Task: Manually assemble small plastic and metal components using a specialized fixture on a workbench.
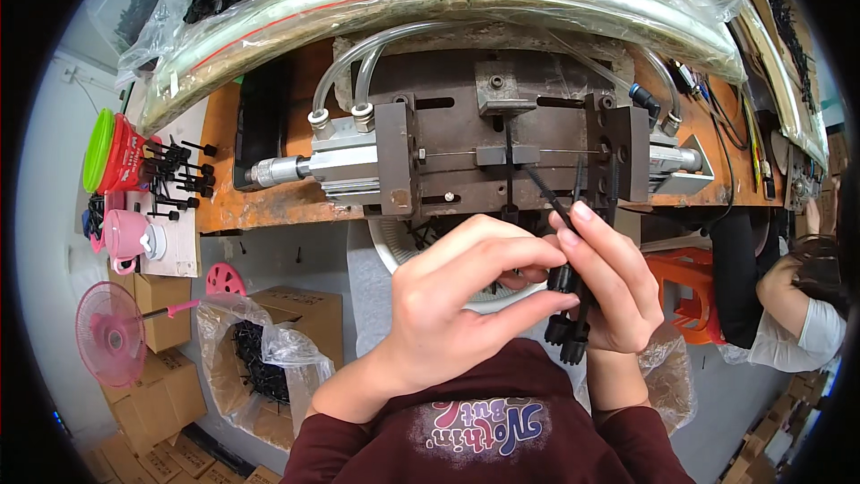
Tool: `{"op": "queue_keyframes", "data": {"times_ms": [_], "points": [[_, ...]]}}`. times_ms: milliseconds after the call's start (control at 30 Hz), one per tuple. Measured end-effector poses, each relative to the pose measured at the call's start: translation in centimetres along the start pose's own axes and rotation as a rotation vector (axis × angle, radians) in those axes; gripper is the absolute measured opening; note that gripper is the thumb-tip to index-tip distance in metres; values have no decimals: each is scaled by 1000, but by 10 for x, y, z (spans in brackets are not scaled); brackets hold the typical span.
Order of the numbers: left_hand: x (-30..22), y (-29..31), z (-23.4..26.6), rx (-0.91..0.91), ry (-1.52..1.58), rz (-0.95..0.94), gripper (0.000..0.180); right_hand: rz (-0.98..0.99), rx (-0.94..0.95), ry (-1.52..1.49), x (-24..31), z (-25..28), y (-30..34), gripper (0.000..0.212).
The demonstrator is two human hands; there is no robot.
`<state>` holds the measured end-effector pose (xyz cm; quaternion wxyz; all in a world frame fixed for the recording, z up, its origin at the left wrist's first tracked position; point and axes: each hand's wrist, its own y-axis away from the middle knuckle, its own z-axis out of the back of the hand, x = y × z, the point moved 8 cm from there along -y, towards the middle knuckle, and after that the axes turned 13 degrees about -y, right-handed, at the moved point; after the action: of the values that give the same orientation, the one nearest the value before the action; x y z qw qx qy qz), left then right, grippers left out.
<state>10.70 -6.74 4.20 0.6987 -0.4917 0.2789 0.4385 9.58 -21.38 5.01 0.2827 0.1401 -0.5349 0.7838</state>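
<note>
Several slim black plastic rods with thick capped ends [578,341] are bunched in my right hand [618,282], caps toward me and thin ends toward the machine. My left hand [475,282] comes in from the left, its thumb and forefinger closing on the capped end of one rod [563,278]. Just beyond my hands stands a dark metal fixture [457,175] with an air cylinder at each side. Another black rod [509,139] sits upright in the picture at the fixture's middle, between small metal blocks [506,156].
Under my hands, a white basket [387,246] holds black parts. Clear air hoses [345,67] arch over the fixture. More parts lie in plastic bags [260,367] and on the far shelf. A pink fan [110,332] and cartons stand left; another person [802,305] sits right beside an orange stool [685,287].
</note>
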Motion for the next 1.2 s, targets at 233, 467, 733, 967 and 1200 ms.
{"op": "queue_keyframes", "data": {"times_ms": [233,467,733,967,1200], "points": [[0,3,3,-35,-408,-111,31,-93,-209,-44,-21,14,2,27],[6,-1,-16,4,-841,-220,27,-201,-222,-172,-28,18,7,26],[4,-8,-22,36,-982,-206,27,-426,-346,-470,-42,23,19,23],[8,-8,-21,64,-978,-174,29,-548,-455,-773,-50,16,27,21],[-14,-3,-12,-26,-767,-289,33,-615,-578,-948,-50,-2,32,21]]}}
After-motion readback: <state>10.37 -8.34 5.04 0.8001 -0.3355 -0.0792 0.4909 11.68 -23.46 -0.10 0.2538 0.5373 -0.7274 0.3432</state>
